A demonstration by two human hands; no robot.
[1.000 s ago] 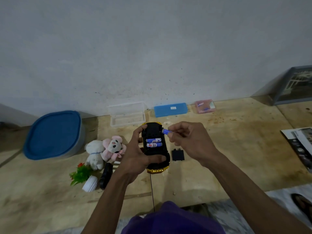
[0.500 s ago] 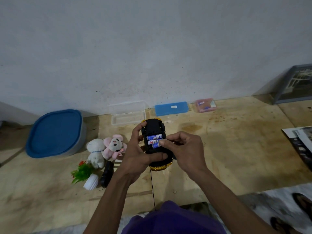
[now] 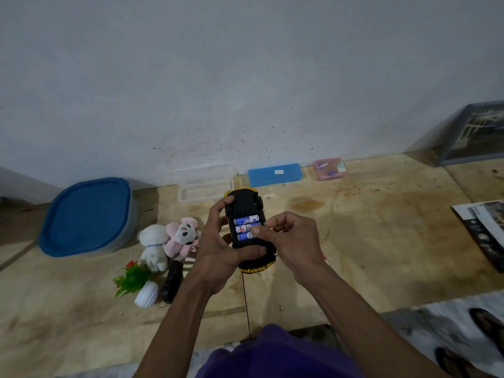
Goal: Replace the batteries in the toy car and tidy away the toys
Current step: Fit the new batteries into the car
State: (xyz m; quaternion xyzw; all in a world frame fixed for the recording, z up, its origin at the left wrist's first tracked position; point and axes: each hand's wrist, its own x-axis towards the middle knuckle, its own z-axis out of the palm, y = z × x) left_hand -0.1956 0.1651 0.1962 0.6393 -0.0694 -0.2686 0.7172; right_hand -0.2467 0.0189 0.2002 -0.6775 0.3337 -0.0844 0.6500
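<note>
- Centrally, the toy car [image 3: 246, 211] is held upside down above the desk [image 3: 368, 241], its black underside turned up and its yellow body showing at both ends.
- It is gripped by the left hand [image 3: 218, 246], with the fingers curled over the far end and the thumb laid across the near end.
- Three blue batteries [image 3: 245, 228] are seen lying side by side in the open compartment, between the two hands.
- The right hand [image 3: 289, 241] is brought in from the right with its fingers bent, and its fingertips [image 3: 257, 232] are pressed on the right ends of the batteries.
- Both forearms are raised from the bottom of the view and angled inward.
- To the left of the left hand, two plush toys [image 3: 169, 240], a small plastic plant [image 3: 136, 279] and a black object [image 3: 171, 282] are laid on the desk.
- Beyond the hands, a clear box [image 3: 204, 184] and a blue case [image 3: 275, 174] are set by the wall.
</note>
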